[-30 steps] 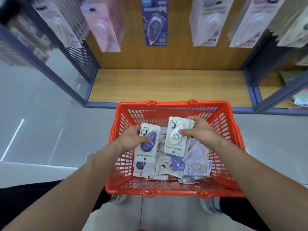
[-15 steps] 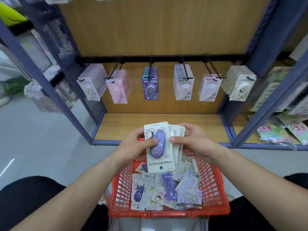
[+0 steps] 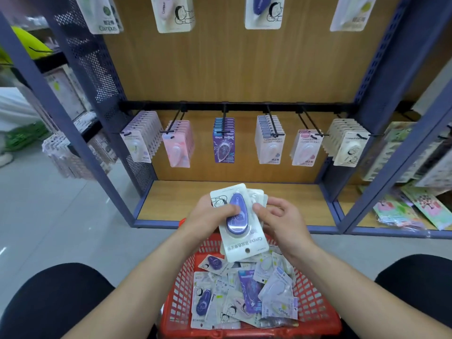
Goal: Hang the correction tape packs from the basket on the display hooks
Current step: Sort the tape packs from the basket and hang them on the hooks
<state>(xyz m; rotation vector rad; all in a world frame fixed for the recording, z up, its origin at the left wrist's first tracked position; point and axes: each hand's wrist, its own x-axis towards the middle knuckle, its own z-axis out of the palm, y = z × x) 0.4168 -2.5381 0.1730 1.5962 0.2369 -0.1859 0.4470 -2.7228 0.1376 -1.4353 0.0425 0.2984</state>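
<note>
A stack of white correction tape packs hovers above the red basket, held upside down with a purple tape on the front card. My left hand grips the stack from the left, thumb on the purple tape. My right hand holds its right edge with curled fingers. Several more packs lie loose in the basket. Ahead, a black rail carries display hooks loaded with hanging packs.
The wooden bottom shelf lies just beyond my hands, framed by blue uprights. A higher row of packs hangs at the top. My knees flank the basket. Other goods fill side shelves.
The view has tilted up from the basket to the hooks. My hands brought two groups of packs together into one stack and lifted it slightly above the basket.
</note>
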